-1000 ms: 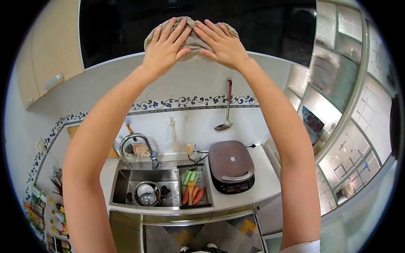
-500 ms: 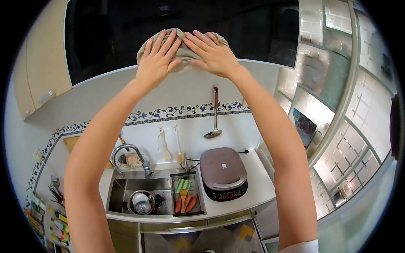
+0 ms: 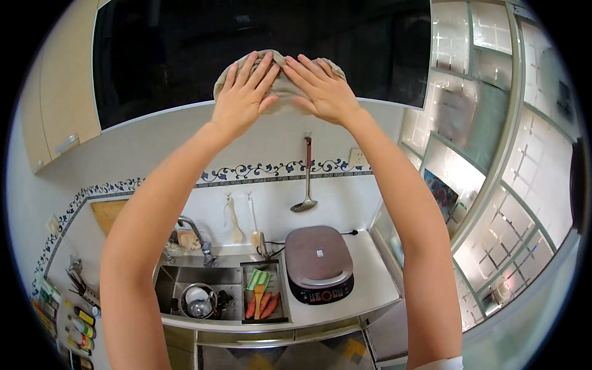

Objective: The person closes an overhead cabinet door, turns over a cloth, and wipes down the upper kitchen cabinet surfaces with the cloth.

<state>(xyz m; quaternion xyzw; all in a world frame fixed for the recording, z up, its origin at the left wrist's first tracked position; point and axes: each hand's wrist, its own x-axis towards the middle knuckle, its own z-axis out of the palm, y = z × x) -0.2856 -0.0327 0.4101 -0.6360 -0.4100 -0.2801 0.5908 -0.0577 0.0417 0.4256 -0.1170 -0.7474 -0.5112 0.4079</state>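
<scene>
A crumpled beige-grey cloth (image 3: pixel 285 86) lies against the lower edge of a glossy black cabinet front (image 3: pixel 166 55). My left hand (image 3: pixel 245 92) presses flat on the left part of the cloth, fingers spread and pointing up. Beside it, my right hand (image 3: pixel 320 89) is also flat on the cloth, its fingers stretched out. Both arms reach up and forward. The hands are close together but apart, and the cloth shows between them and above the fingertips. Part of the cloth is hidden under the palms.
Below are a sink (image 3: pixel 203 274) with a pot (image 3: pixel 198 302), a side basin tray (image 3: pixel 265 271) with reddish sweet potatoes and a spatula, and a brown electric griddle (image 3: pixel 319 256). A slotted ladle (image 3: pixel 306 179) hangs on the wall. Glass-paned doors (image 3: pixel 487 154) stand at right.
Both hands and the cloth have slid a little to the right along the black front's lower edge. The view has shifted slightly. Both hands stay flat on the cloth.
</scene>
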